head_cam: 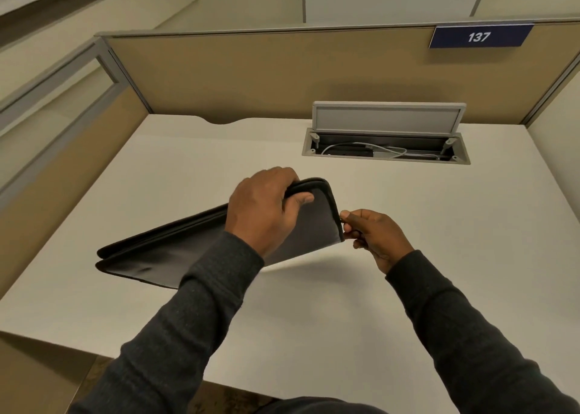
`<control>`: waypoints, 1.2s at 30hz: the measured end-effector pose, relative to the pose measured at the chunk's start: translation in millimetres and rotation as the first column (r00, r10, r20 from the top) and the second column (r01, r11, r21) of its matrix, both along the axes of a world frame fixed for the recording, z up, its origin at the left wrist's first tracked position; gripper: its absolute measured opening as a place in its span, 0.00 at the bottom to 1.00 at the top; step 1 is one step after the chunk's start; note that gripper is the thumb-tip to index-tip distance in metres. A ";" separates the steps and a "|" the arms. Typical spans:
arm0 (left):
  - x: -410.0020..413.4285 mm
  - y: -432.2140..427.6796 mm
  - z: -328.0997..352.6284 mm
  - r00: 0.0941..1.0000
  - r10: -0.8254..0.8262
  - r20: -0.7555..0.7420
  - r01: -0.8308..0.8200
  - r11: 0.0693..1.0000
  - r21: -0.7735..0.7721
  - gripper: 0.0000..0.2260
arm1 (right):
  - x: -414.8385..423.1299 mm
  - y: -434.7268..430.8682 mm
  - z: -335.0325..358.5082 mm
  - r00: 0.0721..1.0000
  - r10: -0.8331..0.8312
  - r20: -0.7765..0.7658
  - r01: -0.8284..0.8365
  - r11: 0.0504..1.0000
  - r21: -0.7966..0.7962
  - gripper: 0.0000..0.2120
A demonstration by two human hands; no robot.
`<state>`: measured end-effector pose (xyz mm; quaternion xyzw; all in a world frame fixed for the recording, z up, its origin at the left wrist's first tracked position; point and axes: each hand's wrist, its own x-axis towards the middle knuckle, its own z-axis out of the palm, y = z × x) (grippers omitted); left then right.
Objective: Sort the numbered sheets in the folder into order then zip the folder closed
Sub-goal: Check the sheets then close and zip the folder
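Black folder (175,253) is folded shut and tilted, left end down on the white worktop (408,225), right end lifted; left hand (260,206) grips its far corner, fingers (301,197) curled round the edge; right hand (373,234) pinches the folder's right edge (zip pull maybe, too small to tell); tan partition (251,78) behind, cable hatch (387,131) open; blue sign (478,36) reads 137.

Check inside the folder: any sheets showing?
None showing. The folder is closed, its black covers hiding whatever is inside. The left hand grips its far corner; the right hand pinches what looks like the zipper pull at its right edge.
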<state>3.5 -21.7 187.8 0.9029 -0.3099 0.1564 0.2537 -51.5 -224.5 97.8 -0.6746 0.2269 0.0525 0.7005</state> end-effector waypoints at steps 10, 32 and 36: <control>-0.5 7.3 -0.8 0.999 -0.052 -0.011 0.053 0.997 0.054 0.07 | 8.5 6.0 30.7 0.990 0.059 0.128 -0.052 0.997 -0.058 0.10; -1.4 19.0 48.3 0.994 0.070 0.085 -0.030 0.915 -0.403 0.05 | -19.7 59.3 19.0 0.973 -0.214 0.081 0.202 0.970 0.136 0.09; -15.7 -22.4 38.0 0.992 0.064 0.111 -0.015 0.918 -0.396 0.03 | -45.7 105.2 30.1 0.924 0.226 0.310 -0.190 0.972 -0.141 0.33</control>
